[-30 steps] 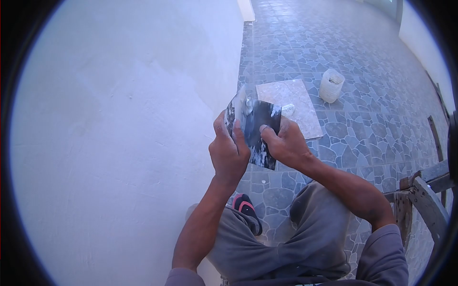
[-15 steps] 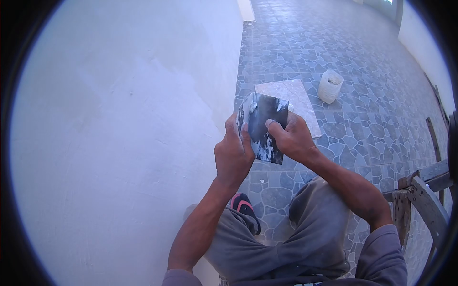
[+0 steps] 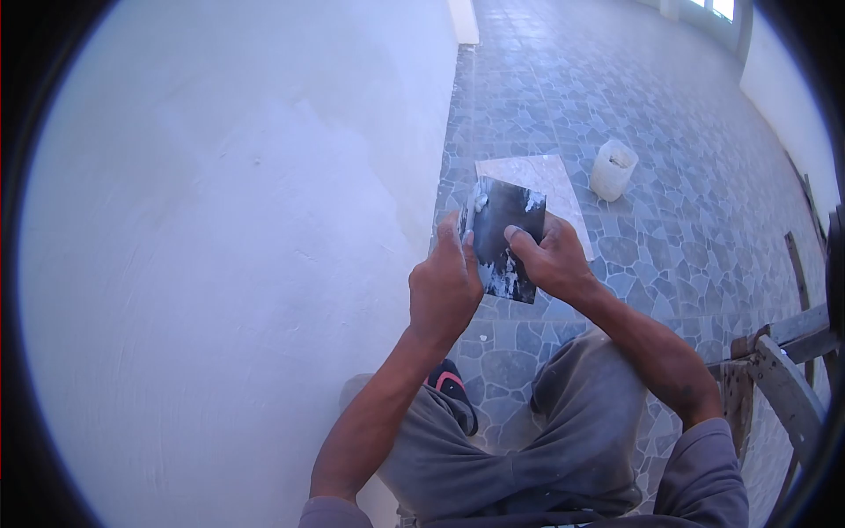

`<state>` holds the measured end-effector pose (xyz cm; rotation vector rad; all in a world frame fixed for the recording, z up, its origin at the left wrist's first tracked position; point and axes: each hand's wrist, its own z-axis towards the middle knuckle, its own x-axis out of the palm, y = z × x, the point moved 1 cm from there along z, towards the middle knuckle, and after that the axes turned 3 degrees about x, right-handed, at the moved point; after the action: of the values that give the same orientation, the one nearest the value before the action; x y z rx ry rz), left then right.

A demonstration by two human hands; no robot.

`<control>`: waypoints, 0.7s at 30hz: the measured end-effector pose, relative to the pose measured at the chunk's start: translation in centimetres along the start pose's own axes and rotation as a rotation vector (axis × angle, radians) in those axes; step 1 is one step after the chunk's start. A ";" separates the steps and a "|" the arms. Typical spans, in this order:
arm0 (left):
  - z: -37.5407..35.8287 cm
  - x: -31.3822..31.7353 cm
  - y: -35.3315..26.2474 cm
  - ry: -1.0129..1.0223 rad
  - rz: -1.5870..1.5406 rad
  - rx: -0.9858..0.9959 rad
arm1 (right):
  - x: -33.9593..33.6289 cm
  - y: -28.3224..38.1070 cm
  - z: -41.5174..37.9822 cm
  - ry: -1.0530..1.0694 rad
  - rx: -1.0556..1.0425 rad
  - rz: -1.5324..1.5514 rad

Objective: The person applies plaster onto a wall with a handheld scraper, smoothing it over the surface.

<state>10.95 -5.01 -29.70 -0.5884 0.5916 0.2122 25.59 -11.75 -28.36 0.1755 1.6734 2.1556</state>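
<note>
Both hands are raised close together in front of my knees, just right of the wall. My right hand grips a dark rectangular putty scraper by its right edge, the thumb pressed on its face. White putty is smeared over that face, with a small lump near its upper left corner. My left hand is closed around a second putty scraper, seen nearly edge-on and coated with white. The two scrapers meet or overlap along the left side; exact contact is hard to make out.
A white-plastered wall fills the left side. On the stone-patterned tile floor lie a pale square slab, behind the scrapers, and a whitish plastic container. A wooden trestle stands at the right. My sandalled foot is below.
The left scraper has turned more edge-on and shows less of its face. Both hands sit slightly further right in view, which has also shifted a little.
</note>
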 end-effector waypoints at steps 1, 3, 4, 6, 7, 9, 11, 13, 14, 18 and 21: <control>-0.1 -0.1 0.0 0.012 0.001 -0.012 | -0.1 0.0 0.0 0.005 0.005 0.001; 0.0 -0.3 0.0 0.050 0.003 -0.049 | -0.4 -0.3 0.1 -0.020 0.009 -0.024; 0.0 -0.5 0.0 0.074 0.003 -0.073 | -0.6 -0.4 0.2 -0.033 0.012 -0.036; 0.1 -0.8 0.4 0.102 0.007 -0.139 | -0.8 -0.4 0.4 -0.061 0.050 0.026; 0.1 -0.7 0.7 0.103 0.010 -0.180 | -1.0 -0.4 0.5 -0.075 0.068 0.055; 0.5 -1.2 1.2 0.064 -0.034 -0.259 | -1.3 -0.4 0.6 -0.084 0.070 0.056; 1.2 -2.1 1.9 -0.020 -0.130 -0.336 | -1.4 -0.4 0.6 -0.095 0.050 0.028; 1.3 -2.0 5.0 -0.080 -0.413 -0.422 | -1.7 0.1 0.5 -0.014 -0.034 -0.131; 1.7 -2.8 4.5 -0.047 -0.612 -0.607 | -1.7 0.3 0.5 0.030 -0.075 -0.210; 1.9 -3.9 3.9 0.039 -1.142 -0.898 | -0.7 -0.4 0.8 0.064 -0.481 -0.403; 1.6 -3.7 4.3 0.107 -1.265 -0.939 | -0.4 -0.8 0.8 0.163 -0.567 -0.484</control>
<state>7.21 -0.68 -28.43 -1.7706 0.0942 -0.7939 26.39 -11.01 -28.80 -0.5222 0.9731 2.1855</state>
